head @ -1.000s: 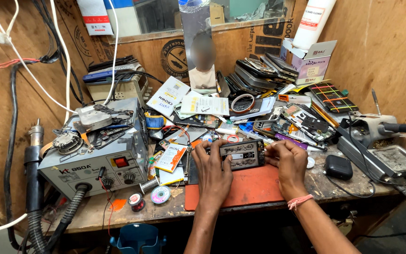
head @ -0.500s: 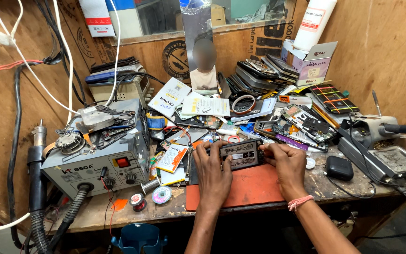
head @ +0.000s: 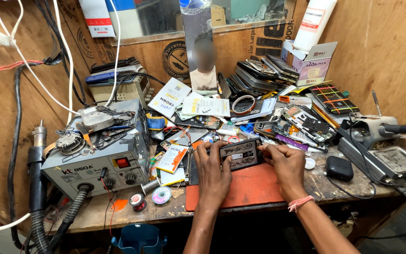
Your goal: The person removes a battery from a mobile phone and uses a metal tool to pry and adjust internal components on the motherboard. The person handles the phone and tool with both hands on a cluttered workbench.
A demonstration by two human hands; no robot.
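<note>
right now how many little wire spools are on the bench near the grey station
2: a reddish spool and a silver-green spool, side by side before the grey station. Clutter may hide more.

We are reaching both forearms forward, palms turned down. Our left hand (head: 214, 169) is curling its fingers inward; our right hand (head: 285, 165) is mirroring it, fingertips pointing toward the left fingertips.

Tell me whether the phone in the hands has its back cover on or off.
Off. The phone, held between left hand and right hand, shows bare internal parts.
</note>
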